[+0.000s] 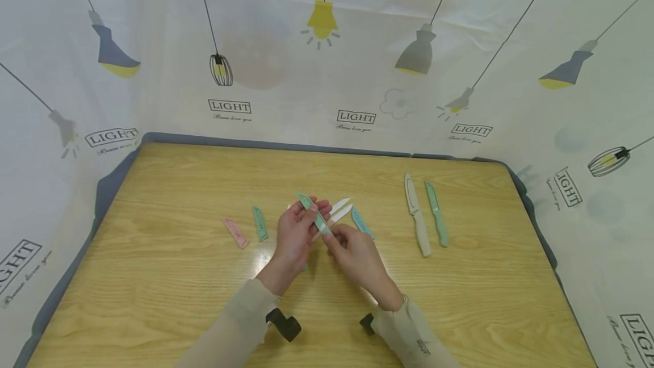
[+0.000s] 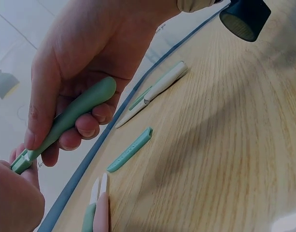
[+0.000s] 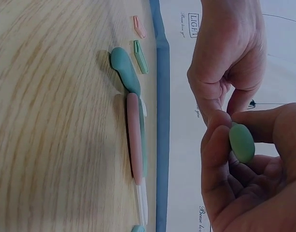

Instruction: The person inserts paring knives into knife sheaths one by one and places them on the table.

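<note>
Over the middle of the table, my left hand (image 1: 295,231) pinches a green knife sheath (image 1: 306,201) between thumb and fingers. My right hand (image 1: 357,254) grips the green knife (image 2: 82,108) by its handle. The blade sits largely inside the sheath, with a small white part showing at the sheath's mouth in the left wrist view. Below the hands lie a pink-handled knife (image 3: 134,140) and a green-handled knife (image 2: 90,217), both with bare white blades, and a teal-handled knife (image 3: 123,67) whose blade is mostly hidden. A blue sheath (image 1: 362,222) lies right of them.
To the left lie a pink sheath (image 1: 236,233) and another green sheath (image 1: 260,224). On the right, a cream knife (image 1: 420,231) and a green knife (image 1: 436,213) lie side by side, both sheathed. Printed cloth walls surround the wooden table (image 1: 153,288).
</note>
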A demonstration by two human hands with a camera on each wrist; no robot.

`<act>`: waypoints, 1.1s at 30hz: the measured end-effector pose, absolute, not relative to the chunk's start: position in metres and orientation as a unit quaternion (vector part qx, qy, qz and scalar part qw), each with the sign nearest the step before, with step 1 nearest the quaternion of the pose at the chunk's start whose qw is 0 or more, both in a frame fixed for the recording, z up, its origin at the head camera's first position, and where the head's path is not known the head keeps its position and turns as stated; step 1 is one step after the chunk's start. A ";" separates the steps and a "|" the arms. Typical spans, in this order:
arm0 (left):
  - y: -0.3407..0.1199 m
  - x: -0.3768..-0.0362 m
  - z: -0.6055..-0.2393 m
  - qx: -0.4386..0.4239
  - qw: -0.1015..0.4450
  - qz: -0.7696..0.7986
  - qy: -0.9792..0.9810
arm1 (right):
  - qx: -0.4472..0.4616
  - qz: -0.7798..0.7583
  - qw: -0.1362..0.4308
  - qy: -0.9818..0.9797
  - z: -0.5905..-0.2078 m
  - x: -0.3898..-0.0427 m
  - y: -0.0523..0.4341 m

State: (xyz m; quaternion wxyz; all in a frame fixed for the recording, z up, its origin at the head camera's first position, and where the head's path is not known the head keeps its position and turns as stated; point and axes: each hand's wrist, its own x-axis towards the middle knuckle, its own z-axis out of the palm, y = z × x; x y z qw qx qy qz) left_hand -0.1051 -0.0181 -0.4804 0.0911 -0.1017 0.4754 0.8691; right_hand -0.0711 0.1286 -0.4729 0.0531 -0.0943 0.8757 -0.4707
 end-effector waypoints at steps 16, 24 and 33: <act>-0.011 -0.105 -0.483 -0.116 0.087 0.865 0.480 | -0.093 -0.433 0.044 0.895 -0.478 -0.073 0.133; 0.004 -0.107 -0.482 -0.133 0.067 0.859 0.490 | -0.102 -0.287 -0.010 0.952 -0.479 -0.072 0.139; 0.006 -0.107 -0.488 -0.105 0.103 0.849 0.507 | -0.102 -0.241 -0.038 0.964 -0.482 -0.071 0.153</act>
